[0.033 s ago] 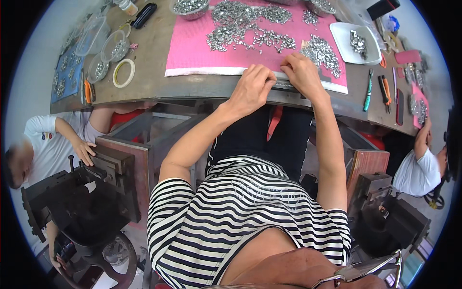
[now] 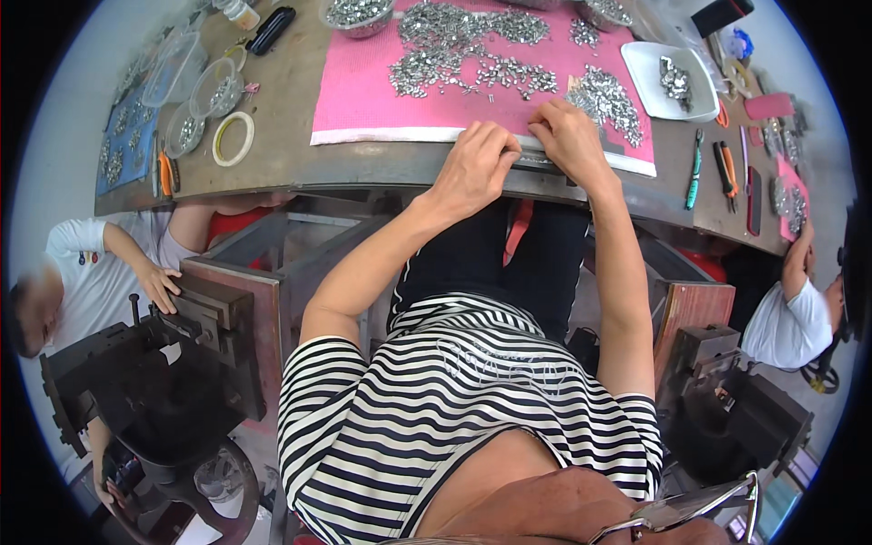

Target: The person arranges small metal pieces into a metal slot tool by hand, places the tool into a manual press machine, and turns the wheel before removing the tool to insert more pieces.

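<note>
At the front edge of the pink mat [image 2: 356,102], my left hand [image 2: 474,165] is closed, with its thumb and fingertips pressed together. A short way to its right is my right hand [image 2: 572,141], its fingers bent together in a pinch. Whatever either hand holds is too small or hidden. Between and just below them, a dark narrow strip [image 2: 534,158] with tiny shiny bits lies along the table edge. Beyond the hands spreads a large heap of small silvery metal pieces [image 2: 443,32]. Another heap [image 2: 607,98] lies beside my right hand.
A white tray [image 2: 640,68] with metal pieces stands at right, near a green-handled tool [image 2: 696,171] and orange-handled pliers [image 2: 727,168]. At left are a tape roll [image 2: 221,153] and clear tubs [image 2: 196,98]. Black presses [image 2: 195,318] flank me; co-workers sit on both sides.
</note>
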A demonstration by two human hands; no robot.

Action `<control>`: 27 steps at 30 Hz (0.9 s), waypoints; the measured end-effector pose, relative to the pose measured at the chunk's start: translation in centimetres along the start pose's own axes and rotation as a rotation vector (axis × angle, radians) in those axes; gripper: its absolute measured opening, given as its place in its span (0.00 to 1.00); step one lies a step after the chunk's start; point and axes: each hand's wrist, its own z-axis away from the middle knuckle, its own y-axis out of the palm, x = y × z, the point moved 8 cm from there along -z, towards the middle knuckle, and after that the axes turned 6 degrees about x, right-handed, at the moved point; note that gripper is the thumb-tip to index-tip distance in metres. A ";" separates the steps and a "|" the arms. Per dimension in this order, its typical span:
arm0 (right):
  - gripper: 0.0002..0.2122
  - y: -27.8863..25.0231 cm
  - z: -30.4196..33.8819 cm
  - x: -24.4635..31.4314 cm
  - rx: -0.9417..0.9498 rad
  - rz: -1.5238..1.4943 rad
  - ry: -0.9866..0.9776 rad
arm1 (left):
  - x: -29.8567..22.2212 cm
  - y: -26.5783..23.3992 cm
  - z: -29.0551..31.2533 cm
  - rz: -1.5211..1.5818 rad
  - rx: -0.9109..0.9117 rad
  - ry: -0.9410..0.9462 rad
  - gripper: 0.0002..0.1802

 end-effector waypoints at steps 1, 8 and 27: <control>0.06 0.1 0.1 -0.1 -0.001 0.001 0.003 | 0.0 0.2 0.0 0.002 0.002 0.002 0.04; 0.05 0.2 0.6 -0.1 -0.060 -0.011 -0.015 | -1.7 0.3 0.1 -0.207 0.026 0.051 0.06; 0.04 -0.5 4.8 4.5 -0.163 -0.130 -0.126 | 4.7 -5.2 -2.4 -0.401 -0.190 -0.070 0.05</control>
